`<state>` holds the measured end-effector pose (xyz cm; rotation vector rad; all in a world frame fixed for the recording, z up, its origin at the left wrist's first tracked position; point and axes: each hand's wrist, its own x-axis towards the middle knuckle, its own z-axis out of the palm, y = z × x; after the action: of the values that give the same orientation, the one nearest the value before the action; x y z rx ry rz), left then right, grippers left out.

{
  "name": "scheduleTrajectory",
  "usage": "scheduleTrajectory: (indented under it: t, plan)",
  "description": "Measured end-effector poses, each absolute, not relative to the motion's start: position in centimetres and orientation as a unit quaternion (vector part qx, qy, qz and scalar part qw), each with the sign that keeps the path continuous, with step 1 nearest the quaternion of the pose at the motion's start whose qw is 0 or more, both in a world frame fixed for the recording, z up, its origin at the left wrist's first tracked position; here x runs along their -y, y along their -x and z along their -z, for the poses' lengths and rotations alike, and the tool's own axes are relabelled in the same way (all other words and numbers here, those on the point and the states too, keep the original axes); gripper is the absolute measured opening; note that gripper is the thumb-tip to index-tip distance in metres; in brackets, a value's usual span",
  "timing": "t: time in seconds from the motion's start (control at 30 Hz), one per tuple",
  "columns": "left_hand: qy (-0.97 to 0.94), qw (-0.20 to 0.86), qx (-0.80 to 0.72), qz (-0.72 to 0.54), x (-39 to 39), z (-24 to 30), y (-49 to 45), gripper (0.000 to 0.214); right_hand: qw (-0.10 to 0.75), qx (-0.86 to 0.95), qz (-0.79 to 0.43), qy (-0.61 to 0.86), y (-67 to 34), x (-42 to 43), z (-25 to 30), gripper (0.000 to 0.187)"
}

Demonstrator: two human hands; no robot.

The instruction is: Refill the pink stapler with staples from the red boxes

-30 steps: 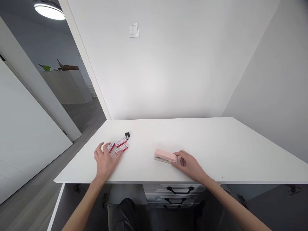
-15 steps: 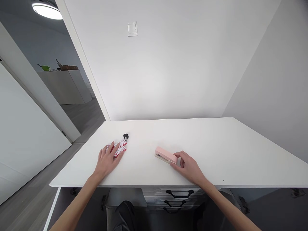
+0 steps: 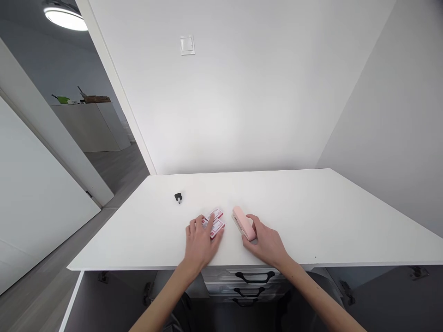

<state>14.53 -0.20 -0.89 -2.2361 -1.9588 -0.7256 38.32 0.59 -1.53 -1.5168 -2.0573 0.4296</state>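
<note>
My left hand [image 3: 200,242] lies over several small red-and-white boxes [image 3: 218,226] on the white desk. Its fingers rest on and around them, covering part of the group. To the right, my right hand [image 3: 266,242] grips the rear end of a pink stapler [image 3: 244,223] between thumb and fingers. The stapler sits tilted on the desk, its front end pointing away and to the left, a short gap from the boxes. Farther back on the left lies a small black piece with a short silver stem [image 3: 178,198], touched by neither hand.
The white desk [image 3: 294,203] meets a wall with a light switch [image 3: 187,45]. Below its front edge are drawers with black handles [image 3: 255,277] and open cabinet doors. A doorway on the left shows a low cabinet [image 3: 86,127] in another room.
My left hand has slid the small boxes right, close to the stapler and away from the black piece. My right hand has turned the stapler so it points more away from me.
</note>
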Motion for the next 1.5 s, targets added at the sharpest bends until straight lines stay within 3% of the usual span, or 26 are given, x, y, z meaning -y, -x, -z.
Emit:
scheduleTrajectory:
  t: [0.3, 0.63, 0.9, 1.1, 1.5]
  plan:
    - [0.767, -0.159, 0.567, 0.254, 2.4, 0.4, -16.7, 0.085, 0.282, 0.775, -0.216, 0.524, -38.9, -0.5, 0.7, 0.072]
    - [0.818, -0.234, 0.492, 0.186, 2.3, -4.0, -13.3, 0.080, 0.279, 0.771, -0.239, 0.520, -39.2, -0.7, 0.6, 0.068]
    - [0.776, -0.221, 0.550, 0.215, 1.9, -4.4, -12.3, 0.075, 0.284, 0.766, -0.251, 0.520, -39.3, -1.0, 0.9, 0.068]
    - [0.831, -0.223, 0.468, 0.203, 2.0, -4.0, -14.9, 0.078, 0.293, 0.765, -0.250, 0.516, -39.3, -0.9, 1.0, 0.067]
    - [0.841, -0.161, 0.473, 0.208, -0.5, -2.8, -16.6, 0.068, 0.298, 0.768, -0.238, 0.514, -39.2, -0.9, 1.0, 0.060]
